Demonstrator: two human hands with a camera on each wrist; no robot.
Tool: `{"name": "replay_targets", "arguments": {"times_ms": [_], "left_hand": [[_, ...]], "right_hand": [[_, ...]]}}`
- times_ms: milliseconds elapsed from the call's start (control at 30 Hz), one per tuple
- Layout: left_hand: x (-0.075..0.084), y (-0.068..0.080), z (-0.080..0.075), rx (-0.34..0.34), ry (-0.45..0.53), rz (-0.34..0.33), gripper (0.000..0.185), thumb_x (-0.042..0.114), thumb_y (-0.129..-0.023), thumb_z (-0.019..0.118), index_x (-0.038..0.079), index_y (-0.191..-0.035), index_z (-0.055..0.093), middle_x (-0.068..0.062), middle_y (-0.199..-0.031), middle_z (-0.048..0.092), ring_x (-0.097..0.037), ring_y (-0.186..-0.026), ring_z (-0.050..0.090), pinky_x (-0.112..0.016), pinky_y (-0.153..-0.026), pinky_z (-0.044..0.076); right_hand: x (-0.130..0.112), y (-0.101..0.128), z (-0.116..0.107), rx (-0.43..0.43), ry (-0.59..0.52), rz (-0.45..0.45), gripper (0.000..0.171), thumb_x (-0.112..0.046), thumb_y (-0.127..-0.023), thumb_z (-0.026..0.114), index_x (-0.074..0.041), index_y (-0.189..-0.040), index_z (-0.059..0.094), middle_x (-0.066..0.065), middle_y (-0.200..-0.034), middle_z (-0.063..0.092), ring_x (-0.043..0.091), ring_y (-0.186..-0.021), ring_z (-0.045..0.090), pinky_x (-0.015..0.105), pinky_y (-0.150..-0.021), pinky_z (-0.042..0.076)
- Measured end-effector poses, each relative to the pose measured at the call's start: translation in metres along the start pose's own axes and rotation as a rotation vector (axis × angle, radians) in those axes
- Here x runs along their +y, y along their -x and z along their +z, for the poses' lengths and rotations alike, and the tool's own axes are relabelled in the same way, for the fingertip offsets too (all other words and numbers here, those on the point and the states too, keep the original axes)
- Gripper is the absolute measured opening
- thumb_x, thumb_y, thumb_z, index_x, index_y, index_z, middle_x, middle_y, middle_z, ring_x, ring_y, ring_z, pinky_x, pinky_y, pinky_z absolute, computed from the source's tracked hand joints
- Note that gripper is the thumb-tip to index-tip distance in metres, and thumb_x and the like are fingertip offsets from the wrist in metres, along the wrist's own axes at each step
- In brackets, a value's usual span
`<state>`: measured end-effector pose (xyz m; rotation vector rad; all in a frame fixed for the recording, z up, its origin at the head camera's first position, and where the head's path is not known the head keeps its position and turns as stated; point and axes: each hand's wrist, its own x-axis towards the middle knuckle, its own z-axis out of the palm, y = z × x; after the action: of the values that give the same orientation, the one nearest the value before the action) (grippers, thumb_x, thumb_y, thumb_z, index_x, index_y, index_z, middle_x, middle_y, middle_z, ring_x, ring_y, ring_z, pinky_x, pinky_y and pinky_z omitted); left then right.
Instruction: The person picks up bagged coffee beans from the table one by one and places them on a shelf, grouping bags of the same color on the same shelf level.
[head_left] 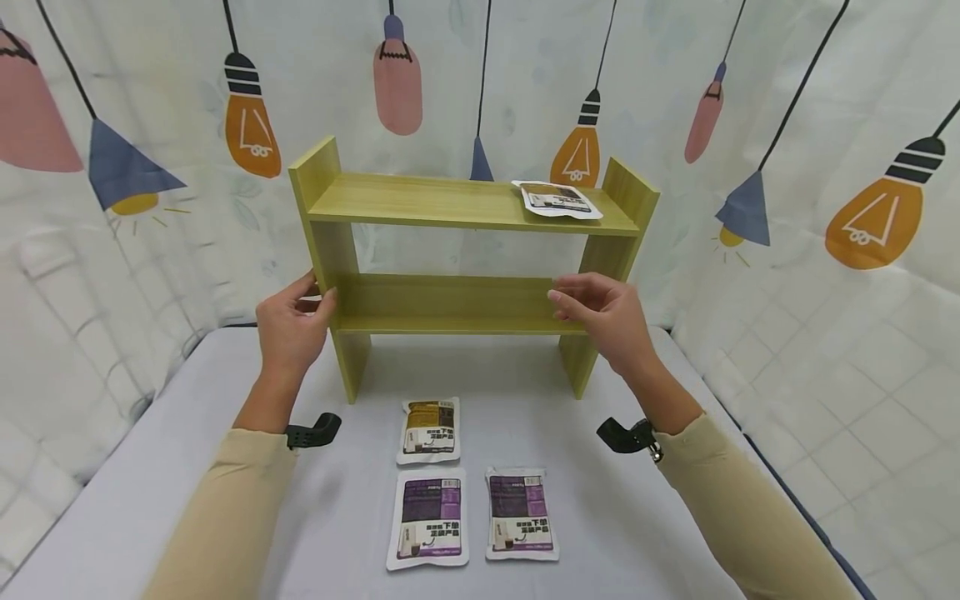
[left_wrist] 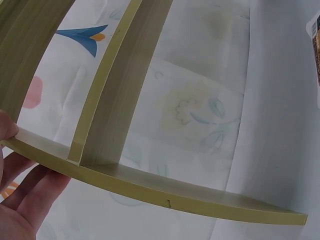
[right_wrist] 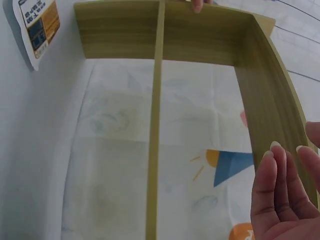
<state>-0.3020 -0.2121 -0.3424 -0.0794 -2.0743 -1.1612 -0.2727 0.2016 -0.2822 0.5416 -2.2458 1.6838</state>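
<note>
A two-tier wooden shelf (head_left: 450, 304) with a yellow-green finish stands upright at the back of the table. My left hand (head_left: 292, 327) grips its left side panel, and the left wrist view shows the thumb inside and the fingers outside the panel (left_wrist: 170, 197). In front of the lower board's right end is my right hand (head_left: 606, 321), its fingers loosely bent and nothing between them. The right wrist view shows those fingers (right_wrist: 265, 187) overlapping the shelf's boards. A flat white packet (head_left: 558, 200) with a brown label lies on the top board, toward the right.
Nearer me on the white tabletop (head_left: 330, 533) lie a brown-labelled packet (head_left: 430, 431) and two purple-labelled packets, one on the left (head_left: 429, 518) and one on the right (head_left: 521, 514). A curtain (head_left: 315, 75) printed with lamps hangs behind and along both sides.
</note>
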Motion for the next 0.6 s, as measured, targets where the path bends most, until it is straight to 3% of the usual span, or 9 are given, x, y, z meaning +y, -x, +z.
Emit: {"name": "replay_targets", "arguments": {"times_ms": [267,600], "left_hand": [[-0.003,0.001,0.002,0.003,-0.001,-0.002,0.040,0.025,-0.099,0.064,0.020,-0.138,0.066,-0.016,-0.120,0.075,-0.035,-0.095,0.073,0.001,-0.070,0.043],[-0.003,-0.001,0.003,0.015,-0.004,0.011,0.039,0.024,-0.098,0.064,0.019,-0.137,0.067,-0.015,-0.119,0.076,-0.032,-0.092,0.074,0.001,-0.072,0.043]], "right_hand": [[0.007,0.019,0.011,-0.031,0.063,0.025,0.031,-0.027,-0.092,0.078,-0.008,-0.117,0.075,-0.001,-0.097,0.074,0.018,-0.083,0.072,0.026,-0.076,0.061],[0.020,0.036,0.025,-0.080,0.062,0.046,0.033,-0.020,-0.091,0.079,-0.004,-0.119,0.074,0.012,-0.110,0.076,0.013,-0.090,0.073,0.021,-0.074,0.058]]}}
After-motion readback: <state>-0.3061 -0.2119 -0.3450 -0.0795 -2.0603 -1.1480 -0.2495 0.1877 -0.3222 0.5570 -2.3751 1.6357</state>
